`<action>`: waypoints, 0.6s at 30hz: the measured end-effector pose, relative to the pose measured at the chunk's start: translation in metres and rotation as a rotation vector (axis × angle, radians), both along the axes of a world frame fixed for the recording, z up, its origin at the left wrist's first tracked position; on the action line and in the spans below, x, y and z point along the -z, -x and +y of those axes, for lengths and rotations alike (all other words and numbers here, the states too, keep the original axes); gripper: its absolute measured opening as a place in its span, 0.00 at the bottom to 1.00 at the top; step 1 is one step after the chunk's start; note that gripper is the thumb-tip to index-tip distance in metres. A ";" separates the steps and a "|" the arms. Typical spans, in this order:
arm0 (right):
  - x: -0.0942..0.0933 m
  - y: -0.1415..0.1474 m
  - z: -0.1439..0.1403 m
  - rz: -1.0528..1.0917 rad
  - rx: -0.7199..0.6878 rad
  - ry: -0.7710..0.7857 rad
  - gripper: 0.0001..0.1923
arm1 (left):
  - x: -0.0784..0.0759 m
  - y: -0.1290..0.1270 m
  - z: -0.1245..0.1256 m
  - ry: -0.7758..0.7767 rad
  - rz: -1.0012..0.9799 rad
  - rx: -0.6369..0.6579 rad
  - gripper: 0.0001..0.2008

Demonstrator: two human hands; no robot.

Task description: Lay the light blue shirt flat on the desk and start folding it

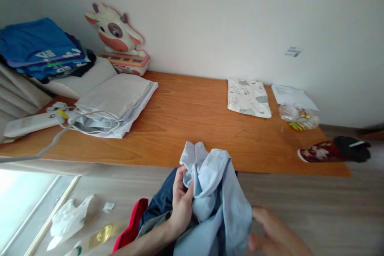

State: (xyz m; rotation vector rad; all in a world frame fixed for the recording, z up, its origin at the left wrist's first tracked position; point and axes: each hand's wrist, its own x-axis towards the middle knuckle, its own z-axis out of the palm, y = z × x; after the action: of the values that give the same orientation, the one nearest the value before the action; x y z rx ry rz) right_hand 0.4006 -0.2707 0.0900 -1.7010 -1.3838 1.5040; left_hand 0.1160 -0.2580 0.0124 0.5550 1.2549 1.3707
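Handling: a soft, light blue fabric piece (207, 208) is held bunched before the near edge of the brown wooden worktop (186, 108), that edge being partly overlapped in view.
Fabric state: the piece is gathered at the top and draped loosely below, not yet laid flat; how much is left to be done cannot be told.
Folded cloth: a white rectangular cloth with grey prints (249, 98) is already set down flat by the wall; a thick, pale grey-white folded bundle (114, 96) is placed at the left.
Left hand (182, 204): the forearm is angled up from below; the fingers are closed on the gathered fabric, the thumb pressed against its near side.
Right hand (274, 234): it is reached in from the lower right, blurred; the fabric's right edge is met by the fingers, but whether it is pinched cannot be told.
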 end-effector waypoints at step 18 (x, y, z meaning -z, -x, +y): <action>-0.011 -0.017 0.090 0.461 0.366 -0.597 0.33 | -0.063 0.042 0.026 -0.969 0.518 0.302 0.29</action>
State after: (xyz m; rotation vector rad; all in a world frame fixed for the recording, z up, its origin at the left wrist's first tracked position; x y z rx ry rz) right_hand 0.4173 -0.1807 0.1010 -1.0739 -1.0551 1.0430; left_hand 0.0742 -0.2322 0.0750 1.7800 0.7536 1.5688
